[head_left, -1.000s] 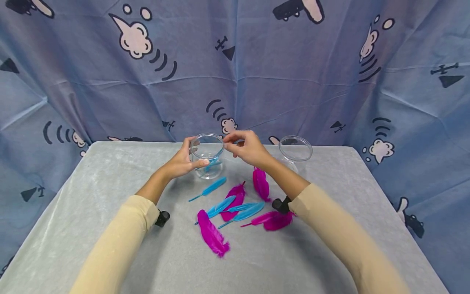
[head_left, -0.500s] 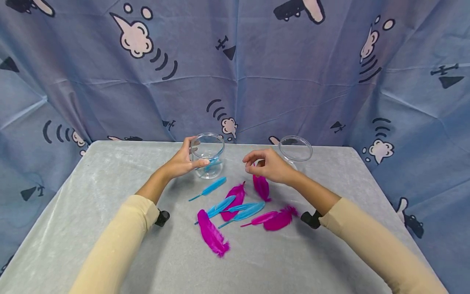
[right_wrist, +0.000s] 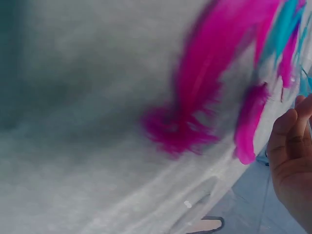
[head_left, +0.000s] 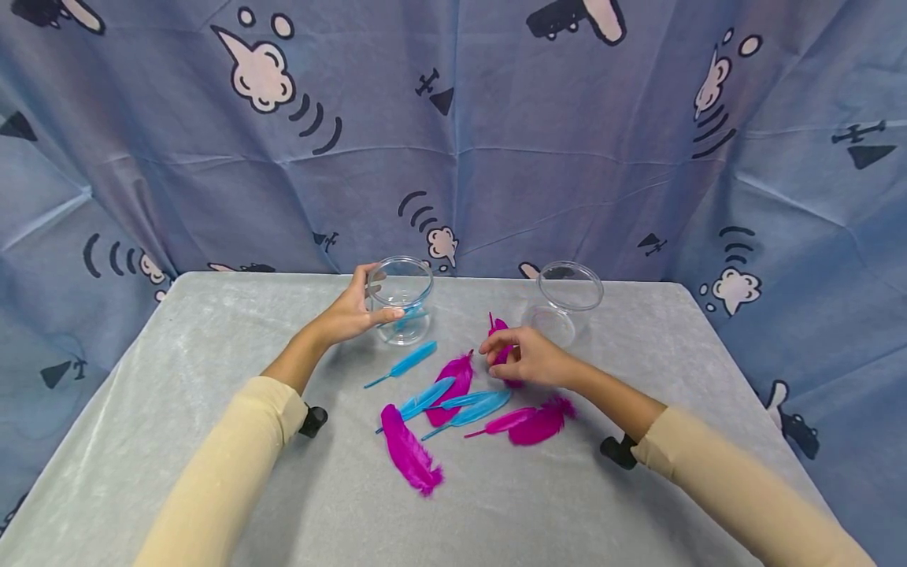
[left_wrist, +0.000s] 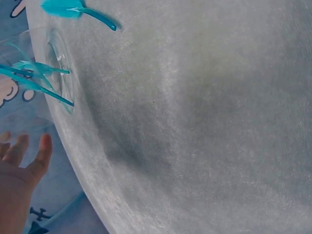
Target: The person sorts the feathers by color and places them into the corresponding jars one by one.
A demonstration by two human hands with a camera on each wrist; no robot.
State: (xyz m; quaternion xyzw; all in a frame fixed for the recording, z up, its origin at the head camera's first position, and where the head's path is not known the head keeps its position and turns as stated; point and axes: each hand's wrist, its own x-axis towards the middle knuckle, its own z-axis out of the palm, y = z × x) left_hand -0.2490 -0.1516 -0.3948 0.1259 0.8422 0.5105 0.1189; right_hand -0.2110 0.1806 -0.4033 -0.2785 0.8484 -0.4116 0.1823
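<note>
In the head view my left hand (head_left: 350,312) holds a clear jar (head_left: 401,335) at its left side, thumb in front and fingers behind. Blue feathers (left_wrist: 34,70) lie inside that jar in the left wrist view. My right hand (head_left: 533,359) hovers over a magenta feather (head_left: 499,324) and partly hides it. Its fingers are loosely bent, with nothing seen between them. In the right wrist view that magenta feather (right_wrist: 251,124) lies close to the right hand (right_wrist: 292,161). A second clear jar (head_left: 569,303) stands behind the right hand.
Blue feathers (head_left: 482,409) and magenta feathers (head_left: 409,453) lie loosely across the middle of the grey table (head_left: 340,504), some overlapping. One blue feather (head_left: 411,361) lies just in front of the held jar. A patterned blue curtain (head_left: 368,189) hangs behind the table's back edge.
My right hand has moved from the held jar's rim to the right, then down toward the magenta feather. The left hand and its jar have stayed in place.
</note>
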